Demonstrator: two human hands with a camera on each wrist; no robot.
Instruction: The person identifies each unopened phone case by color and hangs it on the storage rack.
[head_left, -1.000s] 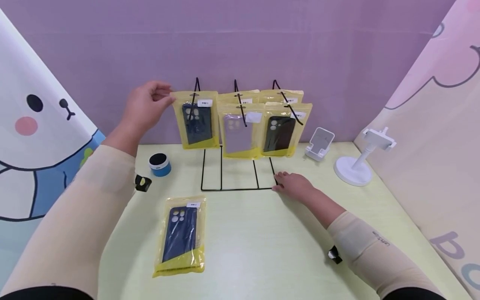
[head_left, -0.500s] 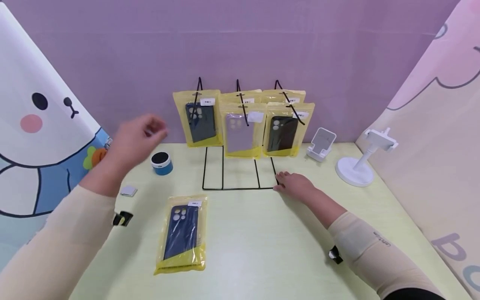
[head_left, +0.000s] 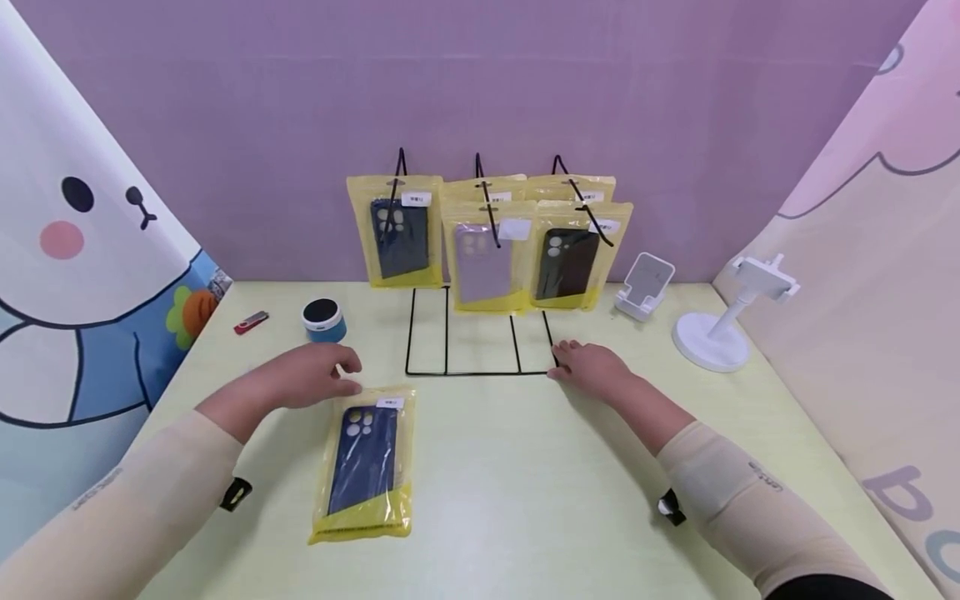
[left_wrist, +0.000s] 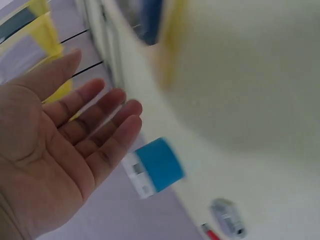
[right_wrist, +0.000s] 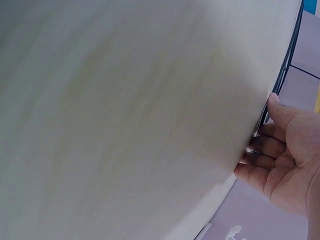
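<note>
A phone case in a yellow-edged clear bag point(head_left: 363, 467) lies flat on the table at the left front. Just above its top edge is my left hand point(head_left: 311, 373), fingers apart from the thumb; the left wrist view shows nothing in that hand point(left_wrist: 65, 145). At the back stands a black wire display rack point(head_left: 480, 374) with three hooks. Bagged phone cases hang on it: a dark blue one point(head_left: 400, 242) on the left hook, a purple one point(head_left: 483, 267) in the middle and a black one point(head_left: 566, 265) on the right. My right hand point(head_left: 592, 371) grips the rack's front right corner.
A blue and white round speaker point(head_left: 324, 322) stands left of the rack, with a red USB stick point(head_left: 251, 322) beyond it. To the right are a small white phone holder point(head_left: 645, 287) and a white stand on a round base point(head_left: 711, 342).
My left hand has left the top of the left hanging bag and come down toward the bag on the table. The right hand stays at the rack's corner.
</note>
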